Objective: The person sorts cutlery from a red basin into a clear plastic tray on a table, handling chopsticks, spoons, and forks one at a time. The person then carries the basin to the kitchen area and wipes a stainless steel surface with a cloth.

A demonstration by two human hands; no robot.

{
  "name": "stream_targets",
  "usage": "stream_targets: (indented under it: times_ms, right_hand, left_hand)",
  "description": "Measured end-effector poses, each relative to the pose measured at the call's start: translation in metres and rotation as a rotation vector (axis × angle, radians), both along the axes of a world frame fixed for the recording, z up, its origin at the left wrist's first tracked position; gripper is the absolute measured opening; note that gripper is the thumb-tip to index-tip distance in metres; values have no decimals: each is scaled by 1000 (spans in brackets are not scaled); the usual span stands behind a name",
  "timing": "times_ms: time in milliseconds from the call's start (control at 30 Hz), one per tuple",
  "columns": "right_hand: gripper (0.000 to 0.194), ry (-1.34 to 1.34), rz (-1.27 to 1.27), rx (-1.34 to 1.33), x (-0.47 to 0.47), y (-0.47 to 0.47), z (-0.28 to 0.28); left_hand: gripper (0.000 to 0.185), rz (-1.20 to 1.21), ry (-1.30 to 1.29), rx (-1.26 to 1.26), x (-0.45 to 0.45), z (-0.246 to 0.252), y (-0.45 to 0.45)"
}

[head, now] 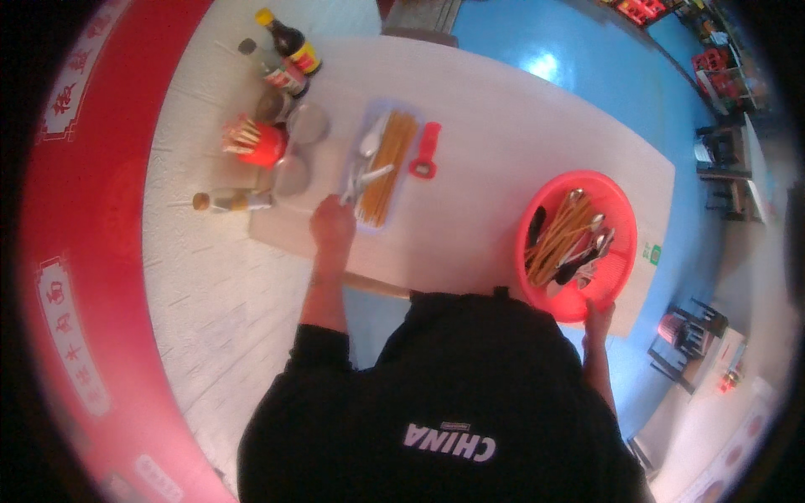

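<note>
My left hand (pixel 333 225) is at the near left corner of a clear plastic tray (pixel 391 221), its fingers closed around blurred metal cutlery (pixel 374 176). In that tray lie a bundle of brown chopsticks (pixel 387 163) and, along its left side, metal spoons (pixel 372 138). My right hand (pixel 599 319) grips the near rim of a round red plastic basket (pixel 619 276) at the table's right end. Mixed inside the basket are loose chopsticks (pixel 553 242), metal spoons (pixel 597 221) and black-handled utensils (pixel 575 267).
A red peeler-like tool (pixel 426 151) lies right of the tray on the pale table (pixel 478 138). Along the wall stand sauce bottles (pixel 292 44), lidded jars (pixel 308 122), a red toothpick holder (pixel 267 146) and a small bottle (pixel 233 200). Stools (pixel 692 333) stand beyond at the right.
</note>
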State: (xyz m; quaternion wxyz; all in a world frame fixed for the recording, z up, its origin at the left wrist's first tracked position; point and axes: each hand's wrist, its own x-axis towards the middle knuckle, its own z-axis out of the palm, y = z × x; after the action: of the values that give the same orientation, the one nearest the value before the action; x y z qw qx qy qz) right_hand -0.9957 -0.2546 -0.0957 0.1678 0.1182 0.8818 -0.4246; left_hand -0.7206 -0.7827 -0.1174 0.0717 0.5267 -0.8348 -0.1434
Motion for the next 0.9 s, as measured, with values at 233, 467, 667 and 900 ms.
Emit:
stream_targets:
  times_ms: [233, 467, 667, 900]
  right_hand:
    - [60, -43, 0, 51, -4, -1, 2]
    - [58, -32, -16, -5, 1, -5, 9]
    - [57, -50, -26, -36, 3, -4, 8]
    - [53, -53, -42, -90, 2, 6, 4]
  left_hand:
    - [17, -42, -47, -181, -53, -20, 11]
    - [15, -115, -77, -90, -64, -28, 4]
    - [17, -184, 51, -104, -65, -15, 5]
    - [28, -412, 47, -2, -70, -15, 3]
